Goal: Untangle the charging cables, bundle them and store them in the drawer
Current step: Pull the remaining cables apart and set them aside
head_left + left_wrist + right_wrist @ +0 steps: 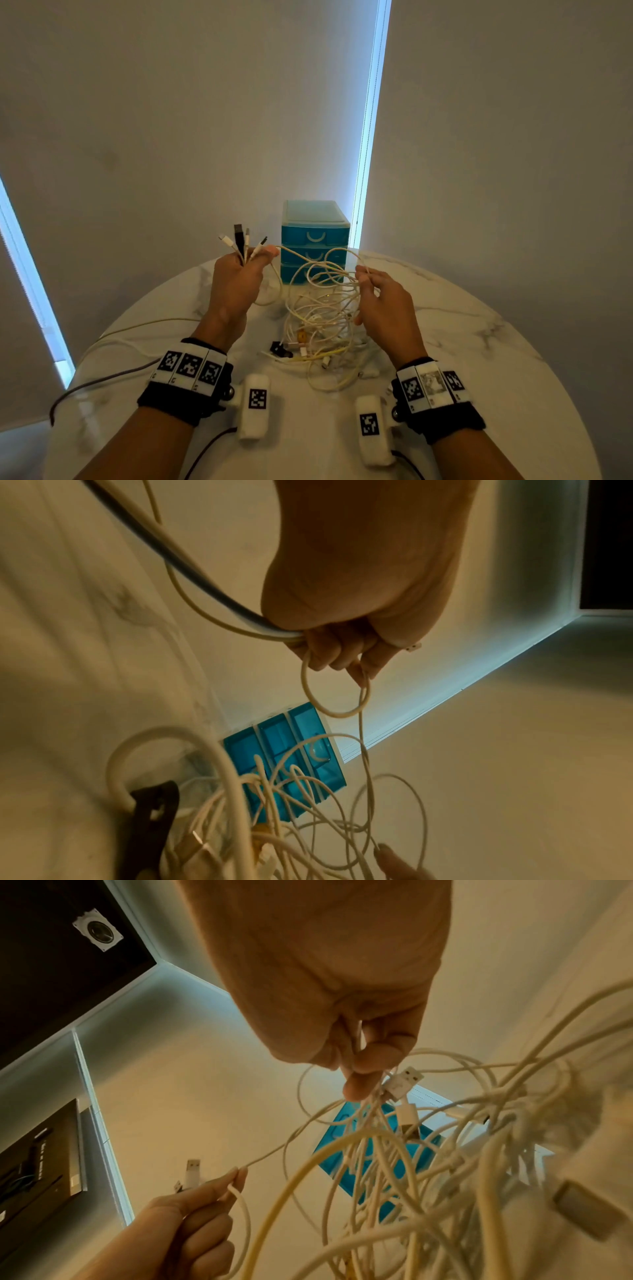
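A tangle of white and cream charging cables point(318, 318) lies on the round marble table point(479, 359), partly lifted between my hands. My left hand point(239, 274) grips several cable ends, whose plugs point(239, 240) fan out above the fist; in the left wrist view the curled fingers point(335, 653) hold white and dark cords. My right hand point(380, 298) pinches cable strands at the tangle's right side, and in the right wrist view its fingers point(366, 1069) hold them beside a white USB plug point(404, 1083). A blue three-drawer unit point(315, 240) stands behind, all drawers closed.
A black clip-like piece point(279, 349) lies by the tangle's near edge. A dark cord point(102, 380) and a white one trail off the table's left edge. A wall and lit window strips stand behind the table.
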The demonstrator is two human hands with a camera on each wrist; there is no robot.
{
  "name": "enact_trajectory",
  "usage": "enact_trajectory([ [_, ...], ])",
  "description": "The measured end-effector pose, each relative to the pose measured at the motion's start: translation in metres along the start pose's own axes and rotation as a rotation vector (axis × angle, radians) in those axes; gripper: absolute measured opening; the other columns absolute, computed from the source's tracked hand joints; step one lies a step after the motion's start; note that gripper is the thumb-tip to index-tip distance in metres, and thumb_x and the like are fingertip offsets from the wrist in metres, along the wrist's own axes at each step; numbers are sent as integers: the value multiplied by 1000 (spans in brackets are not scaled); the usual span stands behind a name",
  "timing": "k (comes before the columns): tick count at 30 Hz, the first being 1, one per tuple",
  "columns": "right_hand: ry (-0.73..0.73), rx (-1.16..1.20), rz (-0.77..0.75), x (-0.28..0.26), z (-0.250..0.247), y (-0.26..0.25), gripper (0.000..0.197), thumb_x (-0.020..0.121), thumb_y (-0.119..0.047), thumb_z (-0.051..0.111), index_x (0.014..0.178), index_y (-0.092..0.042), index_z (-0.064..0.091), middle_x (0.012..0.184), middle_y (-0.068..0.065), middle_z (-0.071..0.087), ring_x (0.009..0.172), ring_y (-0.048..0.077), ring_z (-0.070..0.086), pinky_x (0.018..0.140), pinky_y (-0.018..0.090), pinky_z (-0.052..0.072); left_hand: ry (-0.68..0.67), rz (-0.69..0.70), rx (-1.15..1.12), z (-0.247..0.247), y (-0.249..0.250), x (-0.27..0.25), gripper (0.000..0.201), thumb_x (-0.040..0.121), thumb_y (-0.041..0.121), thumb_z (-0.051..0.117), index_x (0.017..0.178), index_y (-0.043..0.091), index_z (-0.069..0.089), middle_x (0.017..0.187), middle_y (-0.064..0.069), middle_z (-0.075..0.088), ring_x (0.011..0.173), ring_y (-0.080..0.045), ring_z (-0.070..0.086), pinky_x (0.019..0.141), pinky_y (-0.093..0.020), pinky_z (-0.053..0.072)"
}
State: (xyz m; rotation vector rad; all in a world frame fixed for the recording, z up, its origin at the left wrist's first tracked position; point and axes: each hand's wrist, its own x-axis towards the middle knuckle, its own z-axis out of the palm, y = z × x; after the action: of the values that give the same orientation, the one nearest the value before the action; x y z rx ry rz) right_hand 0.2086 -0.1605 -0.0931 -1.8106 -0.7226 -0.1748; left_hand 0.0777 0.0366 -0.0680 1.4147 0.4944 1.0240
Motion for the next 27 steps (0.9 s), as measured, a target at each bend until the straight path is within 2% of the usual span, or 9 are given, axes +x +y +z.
enact_trajectory([
  [2, 42, -11, 71, 2, -2, 5, 31, 112, -36, 50, 128, -25, 75, 128, -6, 74, 87, 27, 78, 83, 42, 64, 47, 3, -28, -3, -2, 3, 32, 99, 28, 75, 111, -2, 77, 59, 3, 31, 46, -8, 25, 42, -20, 27],
  [3, 50, 0, 115, 3, -3, 6, 30, 112, -36, 51, 127, -26, 74, 121, -3, 76, 83, 26, 79, 82, 42, 64, 64, 9, -42, -3, -2, 4, 30, 99, 28, 75, 111, 0, 78, 60, 2, 30, 46, -8, 25, 43, -21, 26],
  [6, 45, 35, 189, 3, -4, 6, 26, 111, -35, 53, 127, -24, 71, 110, 3, 77, 62, 18, 75, 65, 34, 61, 52, 43, -62, -3, 0, 2, 23, 99, 32, 75, 110, 13, 82, 61, 3, 29, 49, -9, 24, 47, -23, 26],
  [12, 112, 185, 230, 6, -7, 5, 17, 106, -31, 61, 121, -25, 67, 117, 1, 73, 72, 20, 74, 54, 29, 57, 42, 64, -47, -2, 0, 2, 28, 98, 41, 76, 110, 17, 82, 63, 4, 33, 52, -8, 29, 50, -22, 30],
  [15, 150, 212, 250, 8, -10, 8, 19, 105, -33, 64, 122, -26, 67, 116, 8, 73, 66, 18, 73, 47, 27, 55, 112, 49, -124, -9, -1, 8, 23, 99, 34, 76, 109, 15, 81, 65, 1, 34, 49, -8, 25, 50, -28, 23],
  [18, 90, 242, 274, 7, -11, 10, 16, 104, -28, 67, 118, -22, 70, 112, 15, 75, 63, 18, 72, 43, 24, 52, 86, 37, -149, -11, -1, 9, 24, 99, 34, 76, 113, 16, 81, 66, 1, 33, 49, -8, 23, 49, -27, 21],
  [22, 101, 292, 235, 4, -12, 3, 15, 96, -35, 78, 101, -21, 76, 118, 1, 73, 65, 13, 73, 44, 19, 49, -39, 70, -90, -5, 0, 2, 23, 101, 34, 74, 115, 18, 81, 59, 9, 30, 48, -6, 23, 45, -22, 22],
  [25, 203, 314, 99, 1, -11, -7, 14, 92, -42, 81, 98, -30, 75, 122, -13, 69, 83, 21, 76, 63, 29, 58, -140, 85, -41, -3, 4, -2, 27, 98, 38, 75, 115, 18, 80, 57, 10, 35, 47, -7, 25, 44, -23, 24],
  [27, 213, 314, 28, -1, -10, -14, 10, 94, -39, 79, 100, -34, 74, 111, -14, 73, 80, 21, 74, 68, 33, 59, -204, 95, -24, -2, 6, -5, 40, 90, 46, 77, 115, 15, 79, 57, 9, 39, 47, -6, 29, 45, -23, 26],
])
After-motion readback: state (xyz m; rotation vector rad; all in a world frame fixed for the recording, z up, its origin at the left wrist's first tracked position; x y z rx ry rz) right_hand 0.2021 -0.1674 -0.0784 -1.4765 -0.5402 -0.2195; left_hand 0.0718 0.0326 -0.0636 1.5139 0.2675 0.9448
